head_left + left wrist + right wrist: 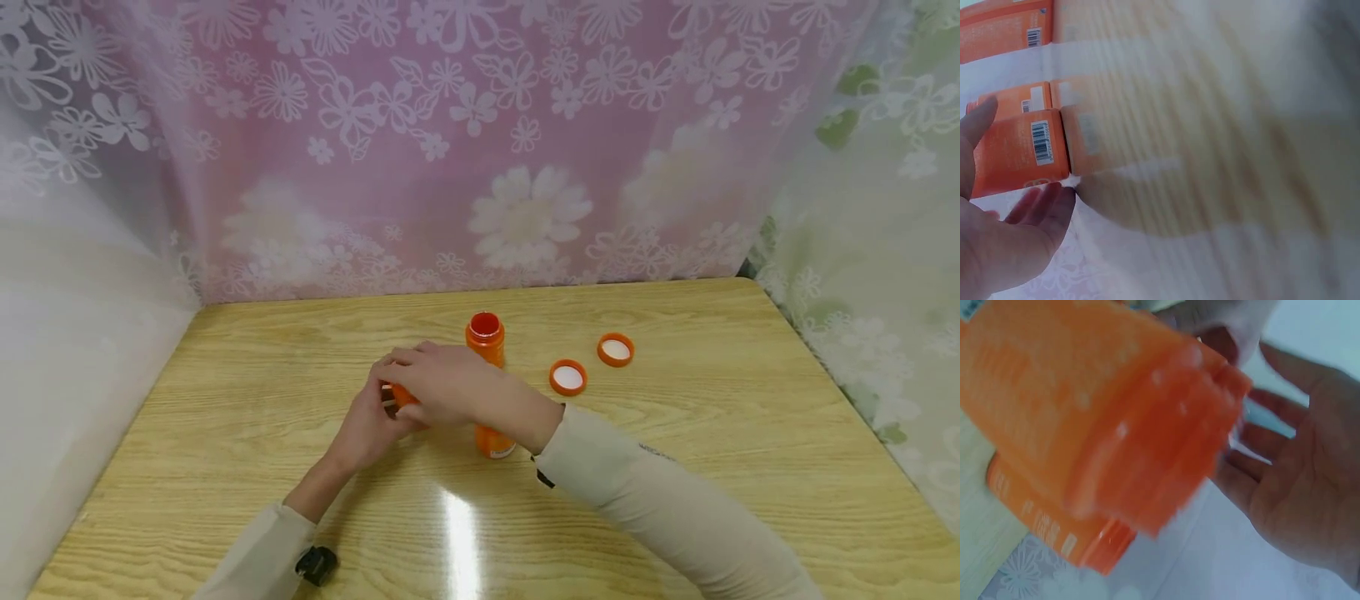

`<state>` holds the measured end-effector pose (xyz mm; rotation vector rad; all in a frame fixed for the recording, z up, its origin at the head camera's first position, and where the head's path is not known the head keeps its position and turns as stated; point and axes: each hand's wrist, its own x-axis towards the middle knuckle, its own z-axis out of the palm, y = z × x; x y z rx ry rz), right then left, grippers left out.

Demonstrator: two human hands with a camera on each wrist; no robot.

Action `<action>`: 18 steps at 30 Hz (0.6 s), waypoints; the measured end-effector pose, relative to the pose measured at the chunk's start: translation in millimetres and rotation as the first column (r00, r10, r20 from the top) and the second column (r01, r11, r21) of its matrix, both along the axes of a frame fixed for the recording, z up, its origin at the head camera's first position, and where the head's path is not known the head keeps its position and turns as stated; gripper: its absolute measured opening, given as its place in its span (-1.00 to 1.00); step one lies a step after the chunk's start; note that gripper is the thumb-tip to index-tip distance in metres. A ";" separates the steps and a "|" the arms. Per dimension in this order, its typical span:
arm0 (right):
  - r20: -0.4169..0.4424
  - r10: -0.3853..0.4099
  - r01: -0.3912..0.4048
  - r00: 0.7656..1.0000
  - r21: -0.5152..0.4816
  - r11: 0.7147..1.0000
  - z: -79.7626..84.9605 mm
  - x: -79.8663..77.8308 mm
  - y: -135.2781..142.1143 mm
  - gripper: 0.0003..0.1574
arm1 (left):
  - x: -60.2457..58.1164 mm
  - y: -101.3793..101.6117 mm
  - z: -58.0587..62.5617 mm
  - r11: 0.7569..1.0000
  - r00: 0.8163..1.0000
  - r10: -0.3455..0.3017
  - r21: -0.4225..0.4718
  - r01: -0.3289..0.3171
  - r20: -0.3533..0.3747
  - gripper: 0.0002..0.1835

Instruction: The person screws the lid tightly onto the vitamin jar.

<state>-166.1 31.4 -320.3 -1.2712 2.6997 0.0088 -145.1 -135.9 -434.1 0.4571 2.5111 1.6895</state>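
- My left hand holds an orange bottle, eight o'clock from an open bottle; slackness could let it spin.
- Right hand: I can't tell its grip; swinging that wrist could topple the open bottle.

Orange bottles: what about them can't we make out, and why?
Head view: most of the leftmost bottle, behind the left hand and right hand.
Head view: the open bottle just below its shoulder, behind the right wrist.
Left wrist view: the upper bottle, cut off by the edges.
Right wrist view: near bottle, lettering blurred.
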 end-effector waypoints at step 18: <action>-0.104 -0.200 0.193 0.974 -0.079 0.978 18.8 -28.4 120.5 -0.18 | 10.3 -18.9 46.9 0.822 0.888 -0.048 -0.523 -0.225 -0.458 0.06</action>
